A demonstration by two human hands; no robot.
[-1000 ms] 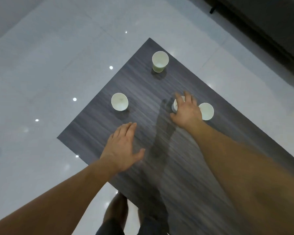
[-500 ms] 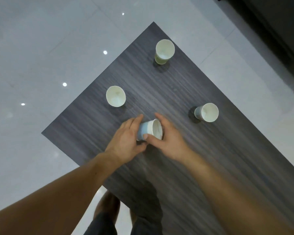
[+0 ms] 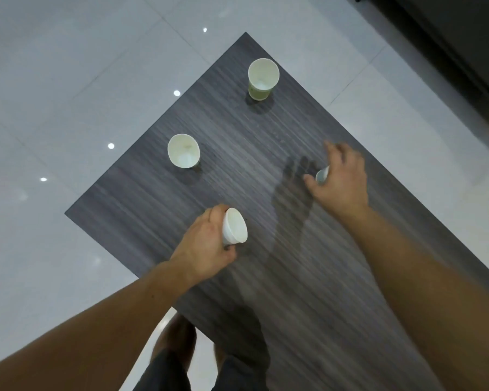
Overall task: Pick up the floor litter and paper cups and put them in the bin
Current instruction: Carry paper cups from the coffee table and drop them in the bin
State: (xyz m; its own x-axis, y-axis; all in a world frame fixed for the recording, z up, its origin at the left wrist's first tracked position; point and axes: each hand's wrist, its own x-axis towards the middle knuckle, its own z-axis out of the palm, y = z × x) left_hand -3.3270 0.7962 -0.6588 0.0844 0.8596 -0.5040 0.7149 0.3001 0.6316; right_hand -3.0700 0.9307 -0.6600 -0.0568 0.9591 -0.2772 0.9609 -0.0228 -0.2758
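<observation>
Left hand (image 3: 206, 244): my fingers and thumb curl round the held cup (image 3: 235, 231). It is tipped, with its open mouth facing right and up, and appears clear of the tabletop.
Right hand (image 3: 342, 179): I arch it over the right-side cup (image 3: 321, 175), with the thumb just beside the wall. Blur hides the contact, so I cannot tell whether this grip is made.
Right-side cup: mostly hidden beneath my palm, with only a sliver of rim and wall showing.
Cups not yet reached: the near-edge cup (image 3: 184, 155) stands by the table's left edge. The green-sided far cup (image 3: 263, 79) stands near the far corner. Both are upright and well apart from my hands.
Bin: not in view.
Risk, crushing: I judge the thin paper walls would buckle under a hard squeeze, and the held cup could slip from my fingers.
Risk, knocking: a hasty right-hand closure could tip the right-side cup and send it rolling toward the table edge.
Risk, spilling: any dregs in the tilted held cup could run out, though I cannot see any.
Table (image 3: 237, 131): dark, grey-streaked wood grain, set corner-on to me, carrying my hands' shadows.
Floor (image 3: 68, 80): pale glossy tiles with small bright reflections of lights.
Room: dark furniture (image 3: 449, 38) stands at upper right, and my legs (image 3: 178, 340) show at the table's near edge.
</observation>
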